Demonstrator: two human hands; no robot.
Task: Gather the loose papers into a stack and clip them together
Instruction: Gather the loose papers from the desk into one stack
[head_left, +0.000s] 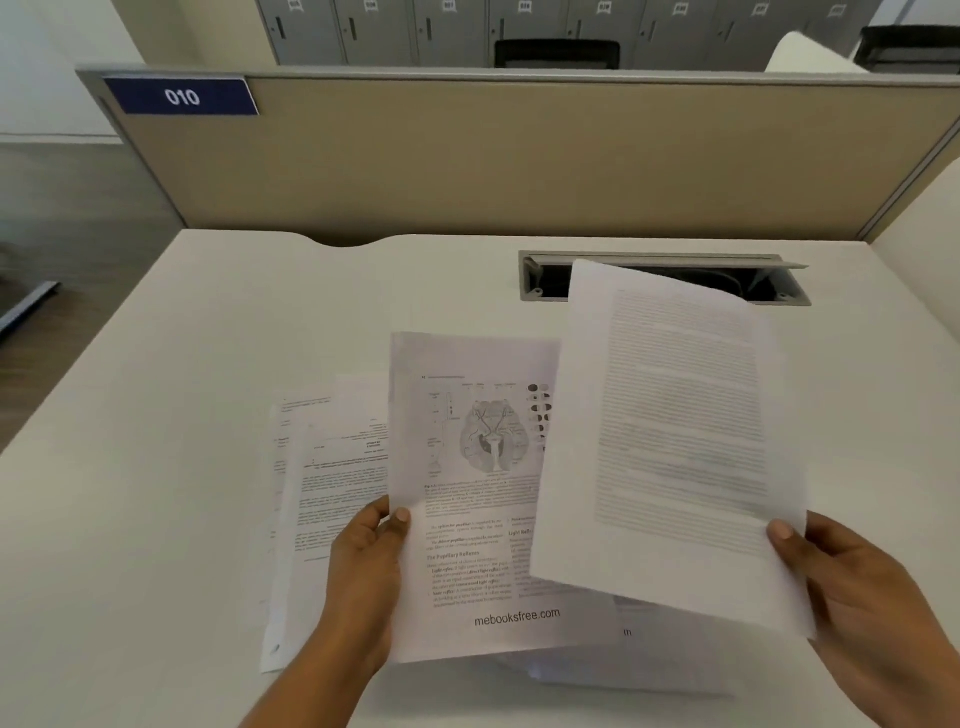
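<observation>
Left hand (363, 566) pinching the diagram page (467, 499) by its left edge, thumb on top. Right hand (852, 587) pinching a text sheet (675, 431) at its lower right corner, lifted and overlapping the right side of the diagram page. More loose papers (322, 483) flat on the desk (156, 519) just left of the diagram page. Beyond it, open cable tray (675, 280), then partition (519, 156) marked 010.

left hand (363, 566) grips diagram page (478, 493); right hand (852, 582) lifts text sheet (670, 431) above desk (156, 519).

bare desk (156, 519) left, cable tray (540, 280) (open) behind
</observation>
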